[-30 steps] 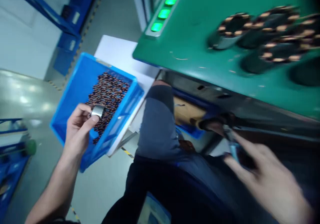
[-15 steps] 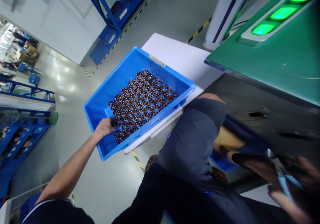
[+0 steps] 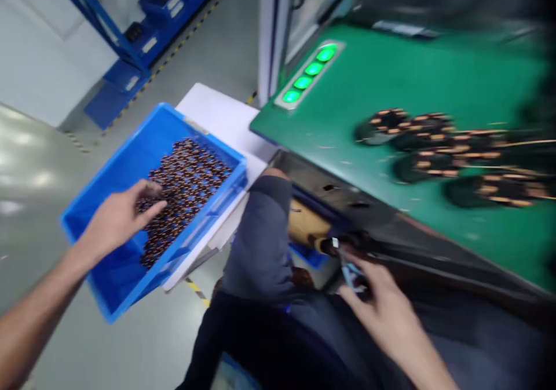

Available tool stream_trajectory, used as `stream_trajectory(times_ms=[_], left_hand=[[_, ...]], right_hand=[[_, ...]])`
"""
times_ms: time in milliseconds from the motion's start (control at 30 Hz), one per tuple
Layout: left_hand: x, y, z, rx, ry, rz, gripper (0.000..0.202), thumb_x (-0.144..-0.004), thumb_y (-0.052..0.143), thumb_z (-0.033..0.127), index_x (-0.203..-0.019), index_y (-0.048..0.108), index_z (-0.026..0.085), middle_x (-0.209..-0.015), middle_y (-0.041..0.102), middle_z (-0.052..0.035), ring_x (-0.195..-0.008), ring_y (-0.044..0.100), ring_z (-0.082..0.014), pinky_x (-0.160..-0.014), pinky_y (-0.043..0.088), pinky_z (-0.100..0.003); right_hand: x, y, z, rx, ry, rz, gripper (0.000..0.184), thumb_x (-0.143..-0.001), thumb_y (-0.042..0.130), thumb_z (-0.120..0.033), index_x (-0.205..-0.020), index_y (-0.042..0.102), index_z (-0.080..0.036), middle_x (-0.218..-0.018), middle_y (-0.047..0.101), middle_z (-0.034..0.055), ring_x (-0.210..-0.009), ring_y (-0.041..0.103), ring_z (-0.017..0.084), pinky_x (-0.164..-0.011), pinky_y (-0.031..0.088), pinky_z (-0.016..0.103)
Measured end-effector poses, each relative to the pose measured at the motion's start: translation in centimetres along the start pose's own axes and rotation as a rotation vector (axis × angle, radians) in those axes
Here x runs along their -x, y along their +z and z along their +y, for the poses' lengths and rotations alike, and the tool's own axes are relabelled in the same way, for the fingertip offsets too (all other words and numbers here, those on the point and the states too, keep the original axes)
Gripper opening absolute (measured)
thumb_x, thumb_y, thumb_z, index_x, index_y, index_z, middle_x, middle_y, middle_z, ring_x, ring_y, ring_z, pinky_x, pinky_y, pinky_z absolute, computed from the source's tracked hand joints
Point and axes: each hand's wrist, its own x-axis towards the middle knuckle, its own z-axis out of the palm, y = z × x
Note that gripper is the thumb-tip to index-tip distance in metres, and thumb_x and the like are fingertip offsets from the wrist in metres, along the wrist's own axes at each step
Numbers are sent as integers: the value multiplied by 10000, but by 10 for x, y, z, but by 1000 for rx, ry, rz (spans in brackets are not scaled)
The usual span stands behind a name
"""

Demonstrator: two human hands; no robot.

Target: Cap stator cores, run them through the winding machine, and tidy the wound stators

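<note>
My left hand (image 3: 117, 213) is over the blue bin (image 3: 102, 175), thumb and fingers apart, with nothing seen between them. Beneath and beside its fingertips lie rows of small dark ring-shaped parts with copper-coloured windings (image 3: 186, 187), packed together on the bin floor. My right hand (image 3: 388, 309) is closed around the light blue handles of small pliers or cutters (image 3: 350, 271), low beside my leg. Blur hides the exact kind of jaws.
A green workbench (image 3: 434, 77) fills the right side, with lit green buttons (image 3: 306, 76) near its corner. Several black and copper wound parts (image 3: 428, 129) with wire ends lie on it. The bin rests on a white board (image 3: 217, 106). Blue shelving (image 3: 113, 36) stands beyond.
My left hand has come up from the small parts and its fingers have opened. The view has swung right, showing more of the bench. My right hand still holds the tool.
</note>
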Motion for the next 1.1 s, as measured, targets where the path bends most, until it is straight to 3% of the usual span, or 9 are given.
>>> stream_trajectory(times_ms=[67,133,200,333,500,667,833,967,1100], left_hand=[[-28,0,77,16,459,149,661,-895,943,738,-1300,826,228,-1222,901,-46,-779,772,-176,-721,555,-264],[-49,10,162,47,783,244,496,-1062,832,570,-1419,804,226,-1373,863,-80,-1168,804,-256,-1025,579,-335],[-70,32,239,150,1035,177,393,-1092,779,451,-1398,788,204,-1467,818,-114,-1369,752,-319,-1190,534,-425],[-120,87,324,160,1077,50,376,-1030,767,373,-1370,761,212,-1355,776,-138,-1234,742,-368,-1128,547,-508],[-142,94,331,127,1054,98,205,-1004,801,435,-1012,790,230,-1047,777,-73,-1014,709,-301,-1030,563,-452],[-50,81,320,313,986,263,109,-952,882,305,-950,798,235,-1202,797,-58,-921,706,-198,-837,598,-322],[37,121,304,363,1005,197,231,-885,984,243,-988,779,273,-1211,849,-21,-1000,799,-190,-853,624,-289],[49,144,296,402,992,211,300,-862,1047,287,-963,765,297,-1140,871,-1,-933,818,-202,-787,625,-319],[45,144,295,399,1006,211,297,-889,1041,327,-954,753,298,-1108,876,9,-891,808,-187,-737,620,-313]], right_hand=[[-7,-3,-21,-5,33,-15,344,-1072,647,-416,-1316,798,-226,-1201,799,123,-1078,812,311,-966,681,447],[-11,-7,-36,-44,68,-44,344,-1116,592,-403,-1307,813,-221,-1174,805,117,-1099,821,295,-1019,683,449],[-9,-13,-48,-89,106,-54,392,-1144,566,-423,-1368,813,-216,-1245,823,134,-1197,822,300,-1094,673,460],[7,-28,-60,-186,221,-80,488,-1175,542,-517,-1469,798,-223,-1423,840,145,-1301,823,314,-1189,642,485],[32,-32,-55,-248,361,22,511,-1173,565,-572,-1495,807,-256,-1392,871,121,-1266,847,324,-1113,680,469],[37,-33,-76,-308,233,158,440,-1170,602,-395,-1516,797,-205,-1325,863,138,-1208,840,282,-1106,671,430],[24,-55,-111,-403,38,231,505,-1148,622,-223,-1639,718,-291,-1104,771,59,-969,749,198,-893,660,320],[18,-64,-120,-447,-2,211,600,-1130,613,-161,-1696,658,-357,-1145,750,46,-1049,730,204,-935,656,338],[17,-65,-119,-463,-21,177,693,-1080,612,-91,-1708,641,-383,-1185,771,39,-1089,727,209,-984,658,354]])
